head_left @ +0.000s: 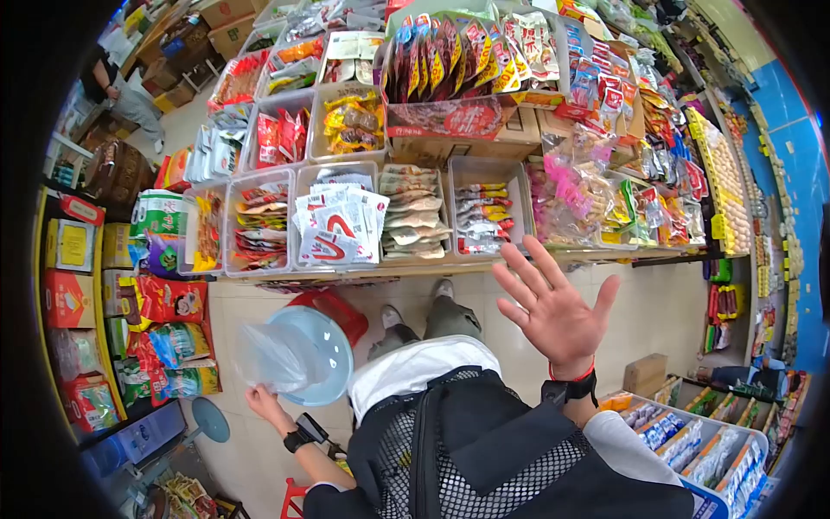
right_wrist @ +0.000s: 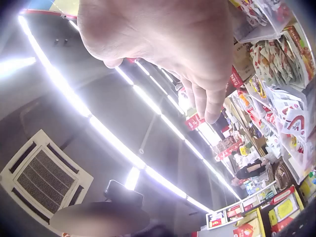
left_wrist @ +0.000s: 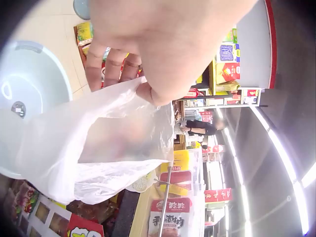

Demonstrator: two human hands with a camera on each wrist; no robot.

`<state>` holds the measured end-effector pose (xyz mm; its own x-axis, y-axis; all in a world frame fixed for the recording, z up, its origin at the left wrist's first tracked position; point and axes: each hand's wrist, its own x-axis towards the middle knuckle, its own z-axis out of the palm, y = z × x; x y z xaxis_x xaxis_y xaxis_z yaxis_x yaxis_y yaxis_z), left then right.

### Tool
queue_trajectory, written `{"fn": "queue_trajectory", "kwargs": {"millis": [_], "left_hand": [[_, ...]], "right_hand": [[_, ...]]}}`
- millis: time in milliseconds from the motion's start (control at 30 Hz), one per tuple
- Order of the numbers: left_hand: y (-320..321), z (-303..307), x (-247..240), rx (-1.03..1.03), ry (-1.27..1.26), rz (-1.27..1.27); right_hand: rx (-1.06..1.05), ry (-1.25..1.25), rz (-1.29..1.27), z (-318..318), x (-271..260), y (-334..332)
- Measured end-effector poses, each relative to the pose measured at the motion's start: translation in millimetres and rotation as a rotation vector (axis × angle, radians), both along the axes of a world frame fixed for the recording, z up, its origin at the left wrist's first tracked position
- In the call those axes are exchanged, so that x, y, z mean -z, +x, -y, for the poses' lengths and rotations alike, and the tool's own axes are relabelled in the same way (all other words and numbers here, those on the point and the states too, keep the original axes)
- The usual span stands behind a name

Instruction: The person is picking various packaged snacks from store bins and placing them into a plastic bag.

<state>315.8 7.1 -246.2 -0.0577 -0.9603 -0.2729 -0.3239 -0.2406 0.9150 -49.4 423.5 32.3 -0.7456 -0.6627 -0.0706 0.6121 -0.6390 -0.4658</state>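
Pinching the rim of a thin, see-through bag [head_left: 272, 355], the left hand [head_left: 270, 406] has its thumb and first finger closed on it, and its other fingers are a bit bent. The bag is over the left side of the blue basin [head_left: 335, 346]. In the head view, its long way slants from top left to low right. The left wrist view shows what the head view does not: the bag's mouth gapes, and a round, dark spot [left_wrist: 19, 109] is inside the basin. The right hand [head_left: 558, 316] is wide open to the right of the basin, fingers spread, and holds nothing. A red tub [head_left: 346, 316] is just behind the basin. Pale floor tiles [head_left: 242, 303] are around the basin. Past it, a counter [head_left: 415, 268] has trays of snack packs [head_left: 337, 225]. The right wrist view shows long ceiling lights [right_wrist: 116, 145] and a square vent [right_wrist: 47, 180].
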Motion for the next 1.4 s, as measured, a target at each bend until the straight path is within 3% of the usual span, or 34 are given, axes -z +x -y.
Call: {"fn": "queue_trajectory", "kwargs": {"millis": [133, 233, 333, 533, 733, 867, 1033, 1167, 1267, 1333, 1400], "left_hand": [[2, -14, -21, -0.095, -0.160, 0.024], [-28, -21, -72, -0.129, -0.205, 0.022], [-79, -45, -133, -0.187, -0.266, -0.017], [-131, -47, -168, -0.011, -0.186, -0.208], [-192, -55, -258, 0.428, -0.252, -0.154], [-241, -37, -296, 0.457, -0.381, -0.242], [-328, -3, -340, 0.570, -0.599, -0.274], [-391, -1, -395, 0.630, -0.715, -0.446], [-418, -5, -425, 0.650, -0.751, -0.605], [-429, -7, -432, 0.677, -0.718, -0.694], [-435, 4, -416, 0.890, -0.723, -0.739]], "right_hand": [[-0.080, 0.082, -0.225, -12, 11, -30], [-0.094, 0.629, -0.558, -35, 17, -55], [-0.034, 0.780, -0.691, -50, 15, -84], [-0.022, 0.748, -0.663, -44, -29, -144], [-0.031, 0.661, -0.725, -13, -53, -173], [0.060, 0.788, -0.764, 0, -62, -177], [0.280, 1.027, -0.923, 46, -90, -201], [0.318, 1.487, -1.042, 115, -110, -209], [0.681, 1.808, -1.444, 156, -68, -224], [0.587, 1.920, -1.361, 183, -80, -215], [0.566, 2.026, -1.353, 201, -75, -214]]}}
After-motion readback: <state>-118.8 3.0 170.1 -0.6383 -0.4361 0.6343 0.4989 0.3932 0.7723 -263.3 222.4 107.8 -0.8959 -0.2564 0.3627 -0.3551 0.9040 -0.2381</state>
